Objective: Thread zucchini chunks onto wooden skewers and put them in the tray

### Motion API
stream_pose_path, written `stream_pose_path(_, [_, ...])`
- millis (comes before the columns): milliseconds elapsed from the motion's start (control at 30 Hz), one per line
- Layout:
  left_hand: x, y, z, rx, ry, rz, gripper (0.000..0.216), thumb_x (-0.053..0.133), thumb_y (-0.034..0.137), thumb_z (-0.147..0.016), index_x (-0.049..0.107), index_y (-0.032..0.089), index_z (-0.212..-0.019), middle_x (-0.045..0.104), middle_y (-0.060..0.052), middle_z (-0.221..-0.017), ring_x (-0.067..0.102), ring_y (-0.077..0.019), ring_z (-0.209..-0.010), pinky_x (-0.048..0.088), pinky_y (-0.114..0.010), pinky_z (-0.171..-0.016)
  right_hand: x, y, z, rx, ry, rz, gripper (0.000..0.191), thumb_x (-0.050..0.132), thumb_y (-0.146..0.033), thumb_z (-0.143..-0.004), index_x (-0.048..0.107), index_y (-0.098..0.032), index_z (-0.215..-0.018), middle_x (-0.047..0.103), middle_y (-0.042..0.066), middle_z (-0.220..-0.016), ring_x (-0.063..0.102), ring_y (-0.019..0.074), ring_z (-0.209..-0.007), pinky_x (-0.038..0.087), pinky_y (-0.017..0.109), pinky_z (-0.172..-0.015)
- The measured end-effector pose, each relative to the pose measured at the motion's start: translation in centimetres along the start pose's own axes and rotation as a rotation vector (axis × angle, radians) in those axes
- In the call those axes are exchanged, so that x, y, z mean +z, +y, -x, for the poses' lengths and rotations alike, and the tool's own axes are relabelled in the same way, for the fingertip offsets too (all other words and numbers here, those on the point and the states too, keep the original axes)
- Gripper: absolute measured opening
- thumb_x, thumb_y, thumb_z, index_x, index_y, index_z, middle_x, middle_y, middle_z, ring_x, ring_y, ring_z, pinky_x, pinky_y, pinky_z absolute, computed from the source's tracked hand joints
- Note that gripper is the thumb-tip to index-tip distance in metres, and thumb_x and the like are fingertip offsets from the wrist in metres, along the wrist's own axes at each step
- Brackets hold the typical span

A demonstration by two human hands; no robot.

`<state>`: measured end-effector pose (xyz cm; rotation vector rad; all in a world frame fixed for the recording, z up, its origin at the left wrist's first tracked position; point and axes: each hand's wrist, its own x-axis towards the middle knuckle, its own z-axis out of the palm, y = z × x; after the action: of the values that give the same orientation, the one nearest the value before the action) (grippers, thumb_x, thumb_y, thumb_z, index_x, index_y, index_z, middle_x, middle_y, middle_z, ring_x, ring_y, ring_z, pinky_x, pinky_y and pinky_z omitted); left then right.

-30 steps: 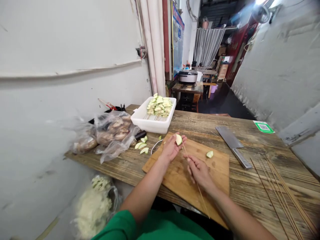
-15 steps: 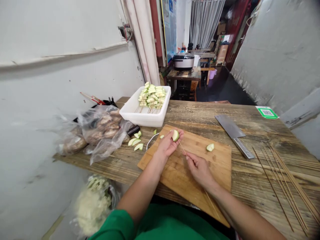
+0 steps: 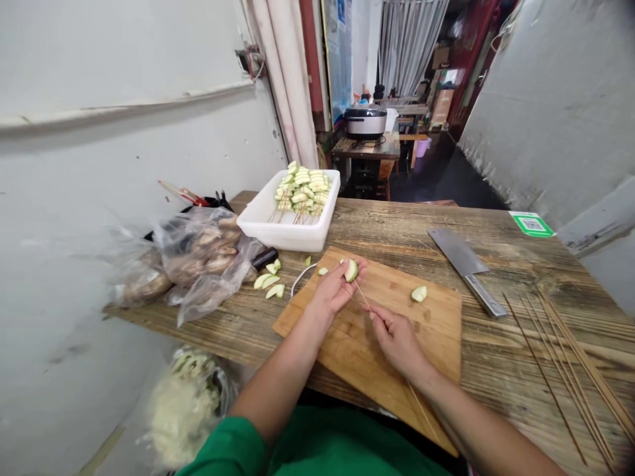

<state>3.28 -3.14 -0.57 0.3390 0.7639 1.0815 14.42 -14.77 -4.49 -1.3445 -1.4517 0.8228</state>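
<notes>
Fingers of the right hand pinched a thin bamboo skewer, its tip at the pale green vegetable wedge gripped by the left hand over the wooden cutting board. A slip could likely drive the point into those fingertips, or split the wedge. Farther off, the white plastic tub held finished green skewers; clear bags beside it held brown mushrooms.
</notes>
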Motion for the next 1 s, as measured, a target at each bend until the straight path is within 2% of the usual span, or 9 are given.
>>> stream_pose_path(167, [0.10,-0.03,0.20,0.023,-0.015,-0.019,0.016,0.049,0.008,-0.091,0.062,0.007,-0.082,0.071,-0.012,-0.083,0.070,-0.0176,-0.081,0.060,-0.031,-0.082,0.01,-0.04,0.00,0.001,0.016,-0.002,0.048,0.037,-0.039,-0.087,0.071,-0.011,-0.107,0.072,0.009,-0.086,0.068,0.0230,-0.080,0.055,0.034,-0.075])
stream_pose_path(400, [0.01,-0.11,0.22,0.035,-0.040,-0.023,0.020,0.048,0.007,-0.091,0.062,0.007,-0.078,0.071,-0.013,-0.087,0.070,-0.0168,-0.082,0.059,-0.031,-0.084,-0.11,-0.25,0.03,0.005,0.017,-0.002,0.048,0.037,-0.041,-0.086,0.072,-0.012,-0.102,0.070,0.008,-0.077,0.064,0.0217,-0.067,0.053,0.033,-0.065])
stream_pose_path(600, [0.07,-0.34,0.47,0.063,-0.049,-0.067,0.020,0.049,0.008,-0.091,0.063,0.006,-0.078,0.071,-0.014,-0.089,0.070,-0.0182,-0.084,0.059,-0.029,-0.079,-0.09,-0.61,0.21,0.017,0.014,-0.009,0.046,0.036,-0.040,-0.088,0.071,-0.011,-0.101,0.045,-0.002,-0.046,0.057,0.0204,-0.057,0.049,0.031,-0.061])
stream_pose_path(700, [0.17,-0.52,0.57,0.058,-0.050,-0.058,0.020,0.048,0.007,-0.091,0.061,0.007,-0.075,0.071,-0.014,-0.087,0.070,-0.0190,-0.083,0.059,-0.028,-0.075,-0.01,-0.62,0.23,0.018,0.013,-0.016,0.046,0.036,-0.040,-0.088,0.070,-0.011,-0.100,0.039,-0.003,-0.044,0.052,0.0191,-0.053,0.048,0.031,-0.060])
stream_pose_path(867, [0.29,-0.81,0.61,0.053,-0.038,-0.072,0.020,0.047,0.007,-0.092,0.060,0.007,-0.077,0.070,-0.013,-0.087,0.070,-0.0183,-0.082,0.059,-0.032,-0.078,0.09,-0.58,0.24,-0.002,0.035,0.002,0.044,0.035,-0.039,-0.088,0.070,-0.014,-0.098,0.044,-0.002,-0.047,0.045,0.0165,-0.046,0.048,0.031,-0.060])
stream_pose_path(1000, [0.28,-0.92,0.57,0.041,-0.039,-0.081,0.019,0.047,0.008,-0.092,0.060,0.008,-0.078,0.070,-0.013,-0.090,0.070,-0.0180,-0.084,0.059,-0.033,-0.080,0.14,-0.61,0.22,-0.003,0.041,0.036,0.045,0.035,-0.039,-0.088,0.070,-0.013,-0.098,0.046,-0.001,-0.048,0.050,0.0185,-0.049,0.049,0.032,-0.061])
